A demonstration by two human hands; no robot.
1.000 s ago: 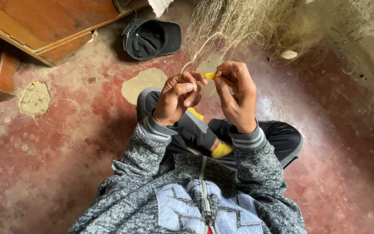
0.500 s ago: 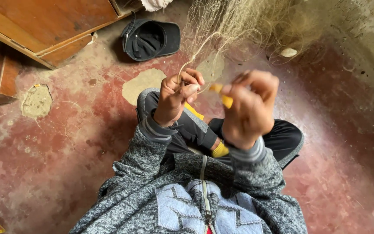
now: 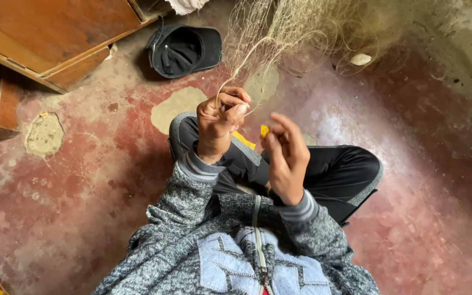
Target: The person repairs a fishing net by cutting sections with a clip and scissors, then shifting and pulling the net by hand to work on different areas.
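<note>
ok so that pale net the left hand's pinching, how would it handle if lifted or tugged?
Probably floppy: the net hangs in loose, tangled folds with no shape of its own. Likely light for its bulk, since the left hand holds up a strand by a fingertip pinch. It may snag, as the mesh looks fine and bunched.

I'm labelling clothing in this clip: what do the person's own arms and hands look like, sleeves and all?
Both arms wear a speckled grey knit jacket with ribbed cuffs banded in lighter and darker grey. The left hand and right hand are bare: no gloves, and no rings or watch that I can see. The jacket has a front zip and pale blue-grey patterned panels.
</note>
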